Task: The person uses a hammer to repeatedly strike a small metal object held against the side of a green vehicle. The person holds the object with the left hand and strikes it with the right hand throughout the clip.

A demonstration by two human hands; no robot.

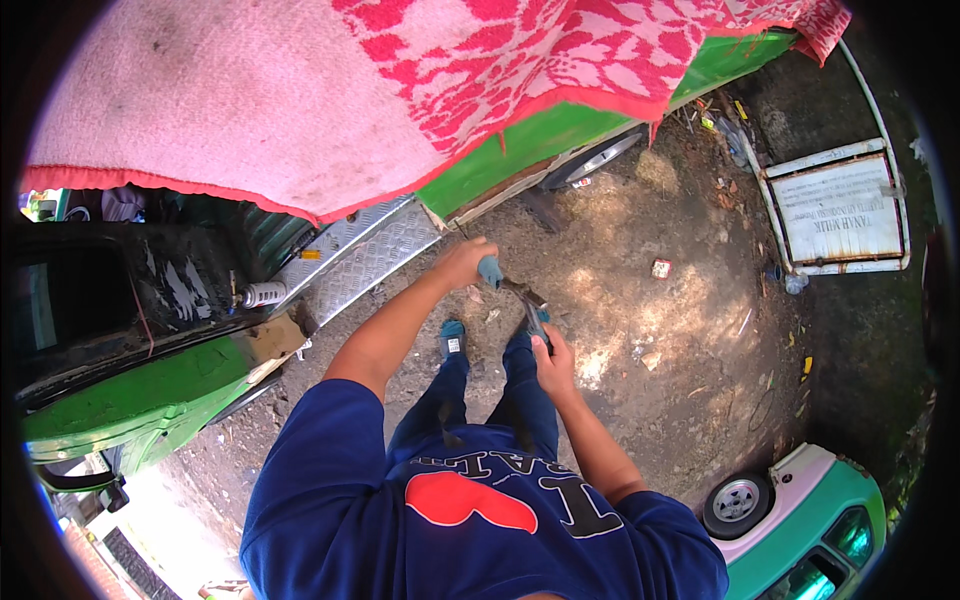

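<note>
With the fingers of the left hand (466, 263) clamped around a teal grip (489, 270) and those of the right hand (554, 364) closed on a grey metal tool (536, 324), holding both out ahead of the body, above the bare ground (620, 340). Meeting or crossing between the hands at a dark metal piece (524, 291); cannot tell its exact kind or how it joins either grip. Looks like a step of working one against the other. Probably calls next for steadying with the left and turning or pulling with the right. Pointing up the view and slightly leftward from the right fist, along the grey tool's long axis; slanting down and rightward from the left fist, along the dark piece.
</note>
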